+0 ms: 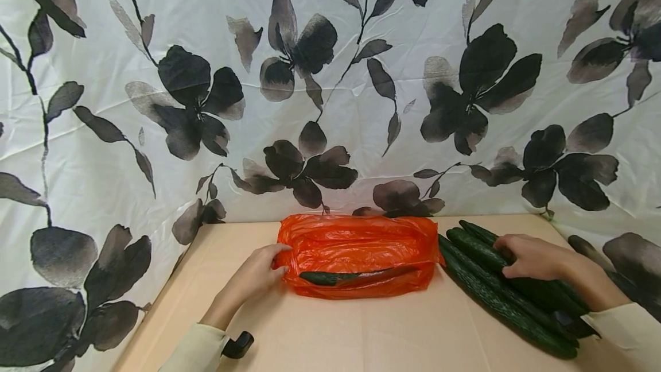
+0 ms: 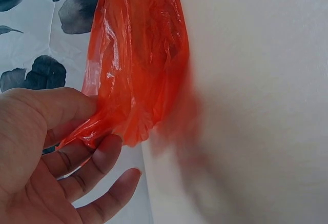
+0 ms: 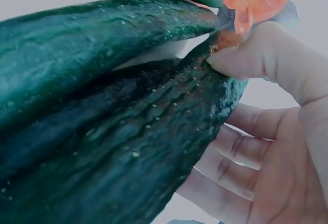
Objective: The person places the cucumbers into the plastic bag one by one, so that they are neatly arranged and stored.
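A red plastic bag (image 1: 356, 237) lies lengthwise at the table's back edge. Through a gap in its front shows part of a dark green cucumber (image 1: 327, 278). My left hand (image 1: 253, 277) pinches the bag's gathered left end between thumb and fingers, as the left wrist view shows close up. To the right of the bag, several long cucumbers (image 1: 508, 309) lie side by side at a slant. Among them my right hand (image 1: 539, 258) grips one bumpy cucumber (image 3: 169, 116) near its far end, the thumb (image 3: 238, 60) on one side and the fingers along the other.
The beige tabletop (image 1: 361, 332) spreads in front of the bag. Behind it hangs a white cloth (image 1: 382, 131) with dark flowers, which also runs down both sides. A black band piece (image 1: 238, 345) sits at my left sleeve.
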{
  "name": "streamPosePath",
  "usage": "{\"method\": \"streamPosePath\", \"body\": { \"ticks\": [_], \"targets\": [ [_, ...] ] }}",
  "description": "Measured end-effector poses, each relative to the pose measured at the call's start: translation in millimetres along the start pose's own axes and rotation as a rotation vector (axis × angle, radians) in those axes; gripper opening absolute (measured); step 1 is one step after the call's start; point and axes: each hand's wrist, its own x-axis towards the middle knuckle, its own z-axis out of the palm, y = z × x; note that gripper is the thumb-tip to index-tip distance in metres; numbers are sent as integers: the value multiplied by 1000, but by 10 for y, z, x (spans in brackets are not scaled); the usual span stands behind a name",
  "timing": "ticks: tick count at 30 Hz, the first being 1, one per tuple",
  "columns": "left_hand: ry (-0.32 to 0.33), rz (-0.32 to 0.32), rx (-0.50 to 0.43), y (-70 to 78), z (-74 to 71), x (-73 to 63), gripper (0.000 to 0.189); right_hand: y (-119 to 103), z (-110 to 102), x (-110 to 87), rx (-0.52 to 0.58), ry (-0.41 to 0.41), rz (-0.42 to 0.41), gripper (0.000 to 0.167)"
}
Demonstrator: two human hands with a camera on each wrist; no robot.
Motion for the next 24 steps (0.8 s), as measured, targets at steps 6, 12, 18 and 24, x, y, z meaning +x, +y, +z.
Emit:
{"method": "streamPosePath", "body": {
  "ticks": [6,12,18,24],
  "targets": [
    [-1,0,-4,-3,1,1,41,-18,-56,-11,30,-26,-39,53],
    [4,-3,-4,0,15,13,41,5,-122,4,21,-43,-82,52],
    [13,-13,4,15,34,29,41,30,-172,48,22,-35,-112,52],
    [13,-18,1,31,45,53,40,51,-204,84,36,-24,-112,52]
  ]
}}
